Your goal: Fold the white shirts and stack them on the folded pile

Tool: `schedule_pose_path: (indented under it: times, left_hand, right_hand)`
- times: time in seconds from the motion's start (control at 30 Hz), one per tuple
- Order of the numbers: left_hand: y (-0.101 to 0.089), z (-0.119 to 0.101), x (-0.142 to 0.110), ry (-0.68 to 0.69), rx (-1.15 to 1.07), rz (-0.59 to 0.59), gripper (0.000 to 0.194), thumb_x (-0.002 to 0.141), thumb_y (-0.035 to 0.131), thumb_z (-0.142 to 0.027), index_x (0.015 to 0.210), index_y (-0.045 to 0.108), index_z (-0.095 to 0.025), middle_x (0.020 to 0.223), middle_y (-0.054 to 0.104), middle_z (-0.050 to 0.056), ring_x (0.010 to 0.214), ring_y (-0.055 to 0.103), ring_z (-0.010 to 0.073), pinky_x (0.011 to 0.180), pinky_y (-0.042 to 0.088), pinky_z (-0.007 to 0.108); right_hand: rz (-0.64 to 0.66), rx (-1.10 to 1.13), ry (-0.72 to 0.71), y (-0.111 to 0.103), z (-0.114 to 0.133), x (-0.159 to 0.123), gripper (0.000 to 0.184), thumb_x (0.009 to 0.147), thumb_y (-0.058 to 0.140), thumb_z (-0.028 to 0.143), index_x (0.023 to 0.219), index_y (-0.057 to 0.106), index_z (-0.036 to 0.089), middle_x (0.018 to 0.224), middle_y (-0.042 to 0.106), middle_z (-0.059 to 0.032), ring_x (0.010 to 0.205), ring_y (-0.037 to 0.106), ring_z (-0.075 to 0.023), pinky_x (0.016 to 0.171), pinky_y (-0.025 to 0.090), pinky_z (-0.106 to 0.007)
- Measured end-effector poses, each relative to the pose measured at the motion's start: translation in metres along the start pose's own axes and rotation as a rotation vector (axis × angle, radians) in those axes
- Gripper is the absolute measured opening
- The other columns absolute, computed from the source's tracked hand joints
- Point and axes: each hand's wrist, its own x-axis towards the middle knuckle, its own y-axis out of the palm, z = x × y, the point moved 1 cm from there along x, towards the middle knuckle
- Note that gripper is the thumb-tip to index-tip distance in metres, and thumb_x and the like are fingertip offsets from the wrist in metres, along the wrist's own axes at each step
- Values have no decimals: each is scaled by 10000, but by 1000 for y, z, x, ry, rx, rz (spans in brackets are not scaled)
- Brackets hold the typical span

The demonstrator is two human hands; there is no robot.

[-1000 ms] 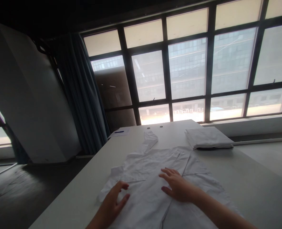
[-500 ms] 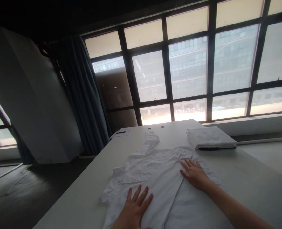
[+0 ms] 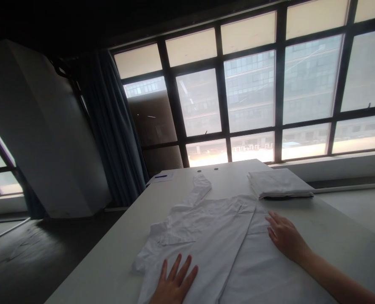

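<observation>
A white long-sleeved garment point(image 3: 212, 245), like a coat or shirt, lies spread on the white table, with wrinkles and a long dark edge line running down its front. One sleeve point(image 3: 198, 192) stretches toward the far end of the table. My left hand point(image 3: 174, 283) rests flat on the near left part of the cloth, fingers spread. Over at the garment's right edge, my right hand point(image 3: 284, 235) lies with its fingers stretched out, touching the fabric and gripping nothing. The garment's near end runs out of view.
On the table point(image 3: 111, 253), a folded stack of white cloth point(image 3: 279, 183) with a dark layer beneath sits at the far right. Paper with a blue pen point(image 3: 161, 176) lies at the far left corner. Beyond are large windows point(image 3: 249, 93) and a blue curtain point(image 3: 111, 122).
My right hand has slid right, from the middle of the garment to its right edge. The left hand has shifted slightly toward me and to the left.
</observation>
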Motion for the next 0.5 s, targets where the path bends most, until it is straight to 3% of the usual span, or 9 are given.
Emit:
schedule_pose_path:
  times: [0.1, 0.23, 0.33, 0.5]
  left_hand:
    - [4, 1, 2, 15, 89, -81, 717, 921, 428, -750, 1532, 136, -516, 1642, 210, 28, 1479, 204, 485, 1118, 157, 777]
    - [11, 5, 3, 63, 203, -189, 683, 941, 450, -711, 1521, 142, -523, 1612, 296, -6, 1468, 315, 401, 1177, 226, 640]
    - [10, 10, 1, 52, 202, -188, 725, 922, 470, -729, 1525, 130, -512, 1610, 282, -18, 1464, 330, 387, 1177, 264, 621]
    - [-2, 37, -14, -96, 163, -272, 704, 954, 454, -684, 1554, 192, -427, 1618, 246, -13, 1471, 333, 340, 1187, 334, 530]
  right_hand:
    - [-10, 116, -185, -10, 21, -17, 419, 943, 456, 335, 1279, 676, 215, 1478, 547, -121, 1361, 496, -305, 1151, 359, -487]
    - [172, 208, -299, -14, 38, -46, 580, 975, 459, 526, 1526, 413, 350, 1620, 338, -32, 1489, 302, -331, 1206, 254, -578]
    - [271, 224, -277, -15, 21, -57, 639, 983, 413, 597, 1567, 270, 381, 1642, 247, -11, 1512, 226, -325, 1226, 182, -597]
    - [271, 195, -154, -14, -30, -64, 661, 979, 384, 638, 1559, 288, 336, 1628, 268, -16, 1508, 236, -303, 1238, 193, -556]
